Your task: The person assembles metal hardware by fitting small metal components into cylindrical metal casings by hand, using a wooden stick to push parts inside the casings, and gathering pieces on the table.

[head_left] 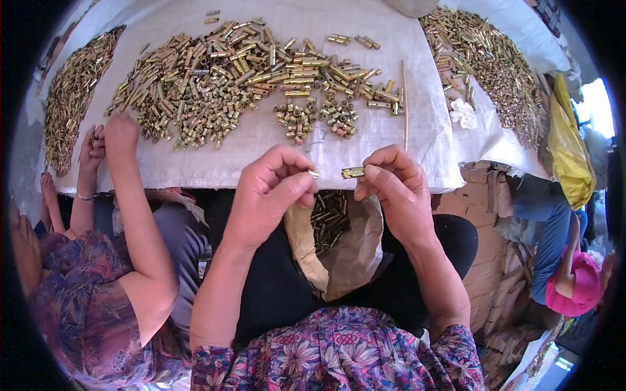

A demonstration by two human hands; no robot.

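Observation:
My left hand (266,195) pinches a small shiny metal piece (313,174) between thumb and forefinger; mostly the fingers hide it. Just across a short gap, my right hand (401,189) grips a brass-coloured metal sleeve (353,172) by one end, its slotted-looking end pointing left toward the other hand. Both hands are in the air near the table's front edge. Below them, between my knees, stands an open sack (358,251) holding many dark-gold sleeves (328,218). Beyond the hands lies a broad pile of short metal collars (207,107) and longer sleeves (303,75).
A white woven sheet (378,137) covers the table. A thin stick (405,104) lies to the right of the pile. More metal parts are heaped at far left (81,91) and right (492,65). A co-worker's arm (134,189) is at left; another person (577,280) sits at right.

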